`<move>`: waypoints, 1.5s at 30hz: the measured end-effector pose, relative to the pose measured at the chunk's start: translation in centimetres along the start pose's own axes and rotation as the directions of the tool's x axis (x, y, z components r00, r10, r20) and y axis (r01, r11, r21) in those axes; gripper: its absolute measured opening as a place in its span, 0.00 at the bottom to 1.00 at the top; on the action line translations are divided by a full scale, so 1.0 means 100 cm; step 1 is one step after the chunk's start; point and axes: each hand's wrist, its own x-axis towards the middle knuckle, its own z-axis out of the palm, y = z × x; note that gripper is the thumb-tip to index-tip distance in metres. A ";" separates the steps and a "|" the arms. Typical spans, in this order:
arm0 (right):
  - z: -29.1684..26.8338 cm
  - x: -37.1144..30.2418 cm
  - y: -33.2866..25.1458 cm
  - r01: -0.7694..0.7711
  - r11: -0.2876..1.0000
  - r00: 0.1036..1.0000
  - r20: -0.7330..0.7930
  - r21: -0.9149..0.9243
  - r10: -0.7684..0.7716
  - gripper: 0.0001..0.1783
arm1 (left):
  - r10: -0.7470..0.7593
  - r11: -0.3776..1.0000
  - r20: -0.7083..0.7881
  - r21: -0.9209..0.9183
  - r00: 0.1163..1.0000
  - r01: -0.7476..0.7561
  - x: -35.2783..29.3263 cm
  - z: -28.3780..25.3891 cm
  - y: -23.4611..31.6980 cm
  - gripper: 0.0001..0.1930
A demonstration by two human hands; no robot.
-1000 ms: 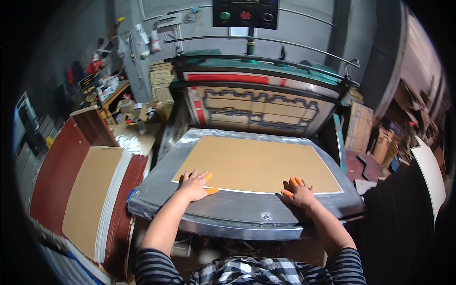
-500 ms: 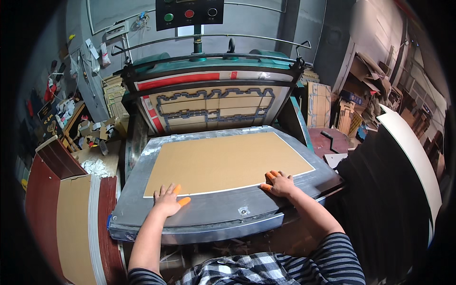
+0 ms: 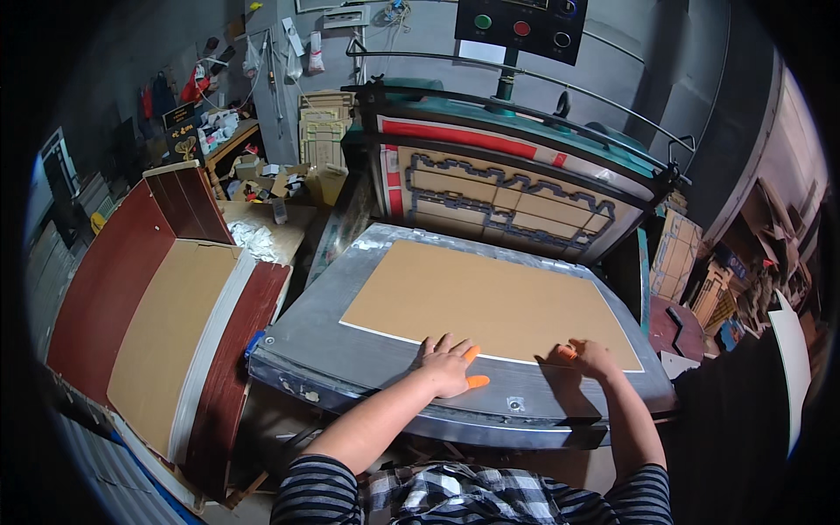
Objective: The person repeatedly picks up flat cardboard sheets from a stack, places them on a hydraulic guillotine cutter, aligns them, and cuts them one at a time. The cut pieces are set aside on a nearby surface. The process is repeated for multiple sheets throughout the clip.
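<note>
A tan board sheet (image 3: 490,302) with a white front edge lies flat on the grey metal bed (image 3: 385,367) of a press. My left hand (image 3: 446,366) rests open with fingers spread at the sheet's front edge, orange finger covers on its thumb and one finger. Near the front right corner, my right hand (image 3: 593,357) is raised a little over the sheet, fingers curled in, orange covers showing; a shadow falls below it. I see nothing held in it. Behind the sheet stands the tilted upper platen with a cutting die (image 3: 516,197) outlined by dark strips.
A control box (image 3: 521,28) with coloured buttons hangs above the press. On the left, a red-brown bin (image 3: 114,289) holds tan sheets (image 3: 171,324). A pale curved sheet (image 3: 789,367) stands on a dark stack at right. Boards (image 3: 678,245) lean behind it.
My view has turned left. My right hand has lifted off the sheet's edge and its fingers have curled. My left hand stays flat but is now farther right along the front edge.
</note>
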 end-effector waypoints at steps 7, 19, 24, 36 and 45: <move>-0.140 0.033 -0.102 0.405 0.909 0.778 -0.487 -0.094 -0.397 0.33 | -0.036 0.998 -0.015 -0.043 0.999 0.035 -0.004 0.003 -0.005 0.43; -0.149 0.073 -0.153 0.453 0.841 0.717 -0.441 -0.295 -0.540 0.36 | -0.046 0.998 -0.014 -0.037 0.999 0.045 -0.009 -0.011 0.007 0.41; -0.023 0.073 -0.078 0.364 0.927 0.931 0.024 -0.093 -0.364 0.43 | -0.039 0.998 -0.054 -0.049 0.998 0.036 -0.003 0.000 0.006 0.41; -0.309 0.085 -0.220 0.116 0.854 0.377 -0.773 -0.508 -0.511 0.27 | 0.033 0.991 -0.170 0.136 0.985 -0.009 0.020 0.030 -0.016 0.43; -0.348 0.112 -0.254 -0.046 0.911 0.605 -0.737 -0.409 -0.300 0.29 | 0.120 0.990 -0.396 0.121 0.911 -0.078 0.007 0.040 -0.017 0.41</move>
